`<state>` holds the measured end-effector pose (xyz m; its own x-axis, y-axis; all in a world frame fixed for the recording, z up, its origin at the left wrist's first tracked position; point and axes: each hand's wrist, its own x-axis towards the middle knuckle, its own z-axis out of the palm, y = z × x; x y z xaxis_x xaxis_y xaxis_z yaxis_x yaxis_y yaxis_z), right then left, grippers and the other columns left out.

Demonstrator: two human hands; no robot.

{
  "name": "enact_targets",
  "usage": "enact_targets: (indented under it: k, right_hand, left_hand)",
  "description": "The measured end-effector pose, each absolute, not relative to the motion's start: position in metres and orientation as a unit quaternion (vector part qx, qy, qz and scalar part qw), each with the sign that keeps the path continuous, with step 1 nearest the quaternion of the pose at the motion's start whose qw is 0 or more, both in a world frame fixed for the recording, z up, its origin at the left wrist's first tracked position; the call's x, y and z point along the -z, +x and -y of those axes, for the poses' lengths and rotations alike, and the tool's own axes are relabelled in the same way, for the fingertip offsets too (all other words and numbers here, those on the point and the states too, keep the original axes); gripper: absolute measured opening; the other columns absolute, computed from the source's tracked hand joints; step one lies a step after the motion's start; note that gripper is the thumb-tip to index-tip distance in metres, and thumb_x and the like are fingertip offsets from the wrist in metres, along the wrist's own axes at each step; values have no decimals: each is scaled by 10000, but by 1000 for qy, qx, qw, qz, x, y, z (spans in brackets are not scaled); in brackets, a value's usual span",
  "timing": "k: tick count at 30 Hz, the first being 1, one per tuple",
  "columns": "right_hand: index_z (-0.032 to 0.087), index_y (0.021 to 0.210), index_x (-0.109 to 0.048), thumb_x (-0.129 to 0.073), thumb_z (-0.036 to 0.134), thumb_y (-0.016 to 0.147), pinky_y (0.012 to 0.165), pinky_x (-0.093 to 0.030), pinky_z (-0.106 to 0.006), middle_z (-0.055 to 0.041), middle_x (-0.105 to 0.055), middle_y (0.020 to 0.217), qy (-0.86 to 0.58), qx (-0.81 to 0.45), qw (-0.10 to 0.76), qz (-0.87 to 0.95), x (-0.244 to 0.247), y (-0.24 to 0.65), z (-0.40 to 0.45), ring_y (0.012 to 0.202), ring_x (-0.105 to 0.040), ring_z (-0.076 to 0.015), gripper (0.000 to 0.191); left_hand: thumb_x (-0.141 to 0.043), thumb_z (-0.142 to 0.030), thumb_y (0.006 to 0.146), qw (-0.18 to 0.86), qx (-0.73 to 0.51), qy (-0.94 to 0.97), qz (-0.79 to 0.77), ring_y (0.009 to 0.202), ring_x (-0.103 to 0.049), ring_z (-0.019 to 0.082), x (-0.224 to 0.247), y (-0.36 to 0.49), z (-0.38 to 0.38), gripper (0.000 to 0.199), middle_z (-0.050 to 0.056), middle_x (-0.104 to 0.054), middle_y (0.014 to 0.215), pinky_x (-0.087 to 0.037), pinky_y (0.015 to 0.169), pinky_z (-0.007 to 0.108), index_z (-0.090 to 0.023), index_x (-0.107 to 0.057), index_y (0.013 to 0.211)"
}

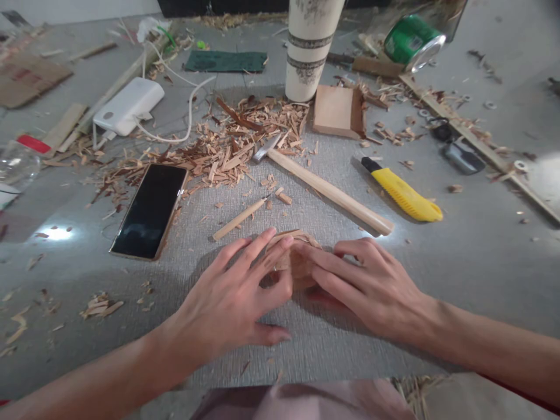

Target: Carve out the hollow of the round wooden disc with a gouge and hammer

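Note:
Between my hands, low on the grey table, is a small brown wooden piece (303,275) with a pale upper edge; fingers cover much of it. My left hand (236,294) lies over its left side with fingers spread and the thumb apart. The fingers of my right hand (374,286) are closed on its right side. Just beyond are a thin wooden-handled carving tool (240,219) and a hammer (328,189) with a light wooden handle. A yellow utility knife (405,192) lies to the right.
A black-screened phone (151,210) lies left, before a pile of wood shavings (227,151). Farther back are a white power bank (129,108) with cables, a paper cup (308,52), a shallow square wooden tray (339,128) and a green can (409,44). A wooden strip (472,140) runs along the right.

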<state>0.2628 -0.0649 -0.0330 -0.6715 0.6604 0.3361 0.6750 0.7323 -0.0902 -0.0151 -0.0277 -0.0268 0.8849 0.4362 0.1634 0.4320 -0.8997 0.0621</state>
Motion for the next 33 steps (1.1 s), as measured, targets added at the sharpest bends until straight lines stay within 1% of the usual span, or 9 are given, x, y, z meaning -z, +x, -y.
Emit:
enact_targets:
  k: [4, 8, 10, 13, 17, 21, 24, 28, 33]
  right_hand:
    - [162, 1043, -701, -671, 262, 1035, 841, -487, -403, -112, -693, 1479, -374, 18, 174, 911, 33, 262, 66, 1047, -581, -251, 105]
    - [164, 1026, -695, -680, 273, 1024, 844, -491, -406, -138, -676, 1496, -375, 17, 173, 911, 34, 262, 68, 1040, -579, -261, 110]
    - [164, 1027, -683, -662, 277, 1035, 846, -492, -408, -140, -664, 1511, -375, 12, 172, 911, 34, 262, 68, 1041, -570, -265, 115]
    - [172, 1025, -662, -635, 287, 1050, 853, -495, -418, -136, -658, 1518, -376, 5, 170, 911, 34, 261, 68, 1053, -560, -277, 120]
    - [182, 1039, -652, -628, 309, 1055, 865, -502, -426, -128, -646, 1531, -387, -1, 165, 907, 35, 261, 67, 1075, -557, -287, 131]
    - [187, 1093, -667, -665, 319, 1035, 884, -513, -425, -112, -637, 1540, -393, -17, 168, 904, 37, 261, 67, 1103, -557, -284, 144]
    - [188, 1111, -675, -703, 308, 1008, 875, -527, -425, -117, -644, 1531, -394, -22, 171, 903, 36, 262, 66, 1086, -561, -279, 161]
    - [199, 1069, -661, -682, 286, 1016, 861, -534, -427, -109, -672, 1496, -395, -35, 184, 899, 34, 261, 64, 1048, -560, -273, 103]
    - [204, 1023, -638, -702, 272, 1011, 889, -525, -429, -104, -678, 1495, -404, -73, 212, 887, 33, 262, 57, 1031, -570, -256, 93]
  left_hand:
    - [-733, -738, 887, 6, -89, 970, -227, 1545, -385, 382, 26, -15, 30, 653, 152, -474, 1680, -347, 1189, 512, -225, -604, 1271]
    - [-703, -694, 932, -9, -101, 968, -228, 1466, -445, 337, 26, -14, 32, 578, 118, -577, 1581, -365, 1173, 482, -226, -639, 1265]
    - [-669, -694, 952, -15, -107, 967, -231, 1431, -469, 328, 26, -14, 32, 562, 123, -593, 1562, -379, 1156, 482, -223, -643, 1258]
    - [-635, -705, 962, -15, -106, 967, -229, 1434, -473, 330, 27, -14, 31, 564, 163, -576, 1575, -387, 1147, 500, -220, -623, 1251]
    - [-665, -700, 942, 0, -99, 968, -231, 1457, -467, 336, 27, -15, 31, 572, 182, -547, 1596, -382, 1162, 507, -224, -601, 1252]
    - [-684, -700, 934, 21, -88, 968, -232, 1463, -451, 371, 26, -17, 32, 604, 209, -495, 1632, -395, 1163, 534, -205, -607, 1273]
    - [-686, -728, 929, 55, -76, 967, -238, 1457, -441, 381, 27, -21, 29, 647, 181, -493, 1642, -394, 1168, 552, -216, -623, 1319]
    - [-667, -788, 912, 105, -94, 962, -235, 1439, -444, 387, 29, -27, 22, 692, 123, -544, 1611, -391, 1153, 558, -237, -652, 1331]
    - [-663, -785, 920, 122, -93, 957, -247, 1490, -421, 383, 29, -30, 17, 699, 95, -528, 1647, -336, 1203, 550, -241, -642, 1359]
